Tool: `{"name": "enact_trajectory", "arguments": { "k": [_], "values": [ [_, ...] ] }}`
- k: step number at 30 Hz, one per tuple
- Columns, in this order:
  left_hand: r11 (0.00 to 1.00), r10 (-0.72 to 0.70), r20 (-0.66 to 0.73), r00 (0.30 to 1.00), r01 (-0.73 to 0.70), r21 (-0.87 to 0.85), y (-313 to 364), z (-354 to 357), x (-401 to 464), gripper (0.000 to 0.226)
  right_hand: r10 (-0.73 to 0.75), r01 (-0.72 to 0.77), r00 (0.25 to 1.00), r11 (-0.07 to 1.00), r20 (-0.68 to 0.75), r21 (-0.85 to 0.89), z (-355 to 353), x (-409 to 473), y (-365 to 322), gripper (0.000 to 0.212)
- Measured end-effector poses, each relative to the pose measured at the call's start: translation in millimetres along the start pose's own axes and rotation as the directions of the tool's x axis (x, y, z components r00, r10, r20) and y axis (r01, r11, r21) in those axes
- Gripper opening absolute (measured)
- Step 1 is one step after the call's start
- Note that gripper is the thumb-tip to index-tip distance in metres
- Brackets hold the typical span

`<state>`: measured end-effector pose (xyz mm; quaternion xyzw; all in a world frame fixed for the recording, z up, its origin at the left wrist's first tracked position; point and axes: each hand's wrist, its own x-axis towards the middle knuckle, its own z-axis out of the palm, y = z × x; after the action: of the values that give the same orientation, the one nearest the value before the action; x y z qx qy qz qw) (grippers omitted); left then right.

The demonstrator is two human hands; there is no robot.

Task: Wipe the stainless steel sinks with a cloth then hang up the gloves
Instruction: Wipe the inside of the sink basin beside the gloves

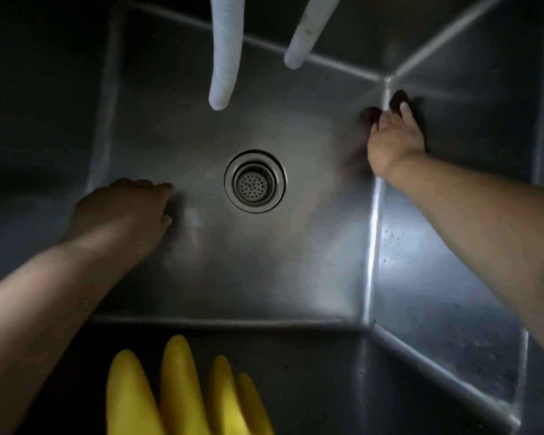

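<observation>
1. While the sink point(296, 262) is being wiped, a dark cloth point(399, 100) is pressed into the far right corner, well right of and beyond the drain point(255, 181), where floor and walls meet and residue would likely collect.
2. The cloth is held under the right hand point(393, 136), with the fingers spread over it and only dark edges showing; whether they curl round it or merely press it flat cannot be told.
3. The left hand point(123, 211) is laid on the floor just left of the drain, fingers bent loosely and nothing seen in it; it is judged to be placed there as a brace for the long reach.
4. Two pale hoses point(225, 58) are hung above the far side of the drain, clear of both hands.
5. A yellow glove point(176, 394) is seen at the near edge, on the near side of the drain, fingers pointing towards it; what it rests on is out of view.
6. The wiping stage is judged to be under way, with the glove not yet hung up.
7. Water spots are seen on the wall right of the drain, so that wall appears not yet wiped.
</observation>
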<state>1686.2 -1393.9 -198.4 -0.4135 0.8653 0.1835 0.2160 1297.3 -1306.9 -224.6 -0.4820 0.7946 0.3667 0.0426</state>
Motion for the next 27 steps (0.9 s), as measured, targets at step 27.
{"name": "enact_trajectory", "arguments": {
  "k": [27],
  "values": [
    [0.997, 0.079, -0.046, 0.996, -0.079, -0.014, 10.7, -12.7, -9.6, 0.028, -0.361, -0.118, 0.642, 0.825, 0.676, 0.553, 37.7, -263.5, -55.2, 0.045]
  ]
}}
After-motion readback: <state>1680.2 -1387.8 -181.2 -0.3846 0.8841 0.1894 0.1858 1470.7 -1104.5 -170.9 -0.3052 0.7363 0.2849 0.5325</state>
